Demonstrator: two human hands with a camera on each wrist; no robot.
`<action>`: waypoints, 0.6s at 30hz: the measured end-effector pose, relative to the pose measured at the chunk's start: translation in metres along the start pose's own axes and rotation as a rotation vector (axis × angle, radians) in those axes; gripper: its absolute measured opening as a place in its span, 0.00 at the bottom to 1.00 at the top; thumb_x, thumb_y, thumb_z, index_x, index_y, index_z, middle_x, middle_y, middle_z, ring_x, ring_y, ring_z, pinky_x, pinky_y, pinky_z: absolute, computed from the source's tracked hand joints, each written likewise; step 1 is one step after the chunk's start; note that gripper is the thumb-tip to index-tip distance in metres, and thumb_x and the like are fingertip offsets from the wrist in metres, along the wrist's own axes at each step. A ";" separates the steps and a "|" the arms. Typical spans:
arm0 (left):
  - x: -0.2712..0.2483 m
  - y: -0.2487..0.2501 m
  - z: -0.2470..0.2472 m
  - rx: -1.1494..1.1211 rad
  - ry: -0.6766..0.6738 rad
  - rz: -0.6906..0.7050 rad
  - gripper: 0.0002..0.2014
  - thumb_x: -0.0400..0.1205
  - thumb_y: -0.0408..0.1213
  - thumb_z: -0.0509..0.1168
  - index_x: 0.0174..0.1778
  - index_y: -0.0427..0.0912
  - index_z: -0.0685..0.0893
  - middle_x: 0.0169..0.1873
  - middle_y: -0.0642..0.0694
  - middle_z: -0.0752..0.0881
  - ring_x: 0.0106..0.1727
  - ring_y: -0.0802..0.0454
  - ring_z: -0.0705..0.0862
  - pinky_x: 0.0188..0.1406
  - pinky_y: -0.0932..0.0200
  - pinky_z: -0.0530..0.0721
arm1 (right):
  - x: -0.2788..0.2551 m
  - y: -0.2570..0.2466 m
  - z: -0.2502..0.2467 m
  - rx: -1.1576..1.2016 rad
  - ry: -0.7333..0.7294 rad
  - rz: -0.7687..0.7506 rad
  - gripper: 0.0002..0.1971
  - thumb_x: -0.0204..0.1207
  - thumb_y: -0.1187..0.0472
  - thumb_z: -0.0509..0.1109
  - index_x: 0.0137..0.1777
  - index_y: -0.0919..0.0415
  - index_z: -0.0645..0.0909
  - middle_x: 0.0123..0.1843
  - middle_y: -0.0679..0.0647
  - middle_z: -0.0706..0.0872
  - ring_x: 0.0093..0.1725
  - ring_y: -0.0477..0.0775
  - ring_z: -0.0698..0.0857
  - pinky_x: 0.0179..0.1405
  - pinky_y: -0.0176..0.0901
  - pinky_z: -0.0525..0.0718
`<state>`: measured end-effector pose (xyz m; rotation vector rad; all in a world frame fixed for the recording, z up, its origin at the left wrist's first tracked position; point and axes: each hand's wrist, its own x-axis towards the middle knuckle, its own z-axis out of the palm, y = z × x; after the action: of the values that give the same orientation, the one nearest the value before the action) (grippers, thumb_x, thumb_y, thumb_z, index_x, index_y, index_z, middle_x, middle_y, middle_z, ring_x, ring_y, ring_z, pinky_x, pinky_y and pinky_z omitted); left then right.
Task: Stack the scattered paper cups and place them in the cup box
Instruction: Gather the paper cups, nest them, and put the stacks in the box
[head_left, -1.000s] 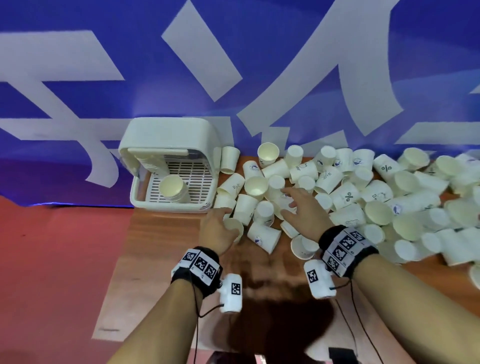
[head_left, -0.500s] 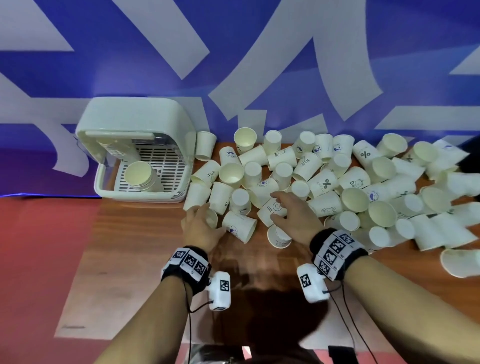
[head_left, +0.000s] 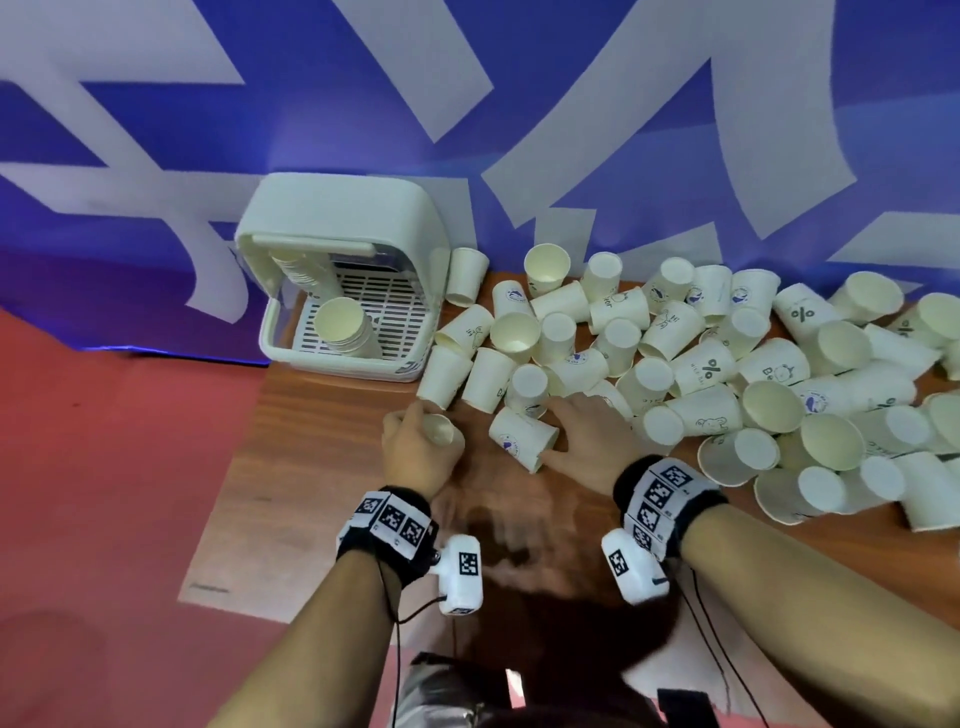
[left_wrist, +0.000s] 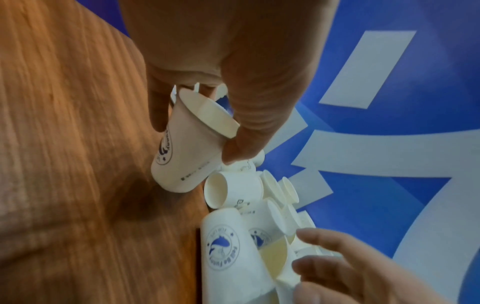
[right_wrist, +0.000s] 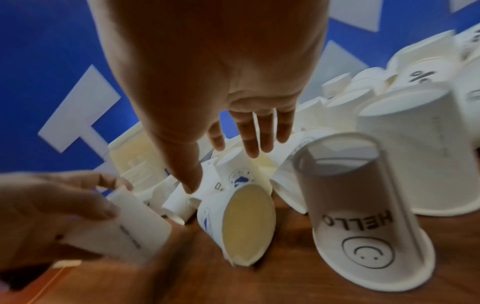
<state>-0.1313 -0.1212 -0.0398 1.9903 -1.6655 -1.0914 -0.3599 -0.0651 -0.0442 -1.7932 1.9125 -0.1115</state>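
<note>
Rightmost cups (head_left: 943, 332) cut off, cup box (head_left: 343, 218) interior partly hidden

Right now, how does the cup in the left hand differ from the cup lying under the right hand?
The held cup is gripped off the table by the left hand; the lying cup rests on its side on the table. The right hand is spread open over it, not gripping. Both are white printed paper cups.
</note>
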 end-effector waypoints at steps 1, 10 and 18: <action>-0.002 -0.001 -0.005 -0.010 0.003 -0.011 0.17 0.71 0.34 0.71 0.53 0.52 0.79 0.55 0.47 0.70 0.57 0.41 0.78 0.68 0.46 0.77 | 0.004 -0.004 0.003 -0.059 -0.002 0.000 0.35 0.69 0.39 0.71 0.75 0.49 0.69 0.63 0.54 0.80 0.63 0.60 0.77 0.61 0.56 0.77; -0.020 -0.020 -0.040 -0.055 0.009 -0.067 0.26 0.70 0.31 0.75 0.56 0.53 0.69 0.57 0.47 0.68 0.54 0.49 0.73 0.54 0.63 0.71 | 0.019 -0.022 0.026 -0.310 -0.063 -0.006 0.36 0.72 0.37 0.69 0.77 0.52 0.65 0.69 0.54 0.78 0.65 0.62 0.77 0.62 0.55 0.73; -0.025 -0.039 -0.051 -0.064 0.011 -0.075 0.22 0.70 0.32 0.74 0.55 0.54 0.74 0.57 0.48 0.66 0.58 0.45 0.74 0.61 0.55 0.78 | 0.021 -0.028 0.035 -0.368 -0.103 0.006 0.35 0.76 0.42 0.67 0.79 0.52 0.61 0.70 0.56 0.78 0.68 0.62 0.76 0.67 0.56 0.71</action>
<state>-0.0682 -0.0988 -0.0237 2.0284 -1.5422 -1.1434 -0.3198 -0.0786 -0.0701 -1.9797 1.9586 0.3498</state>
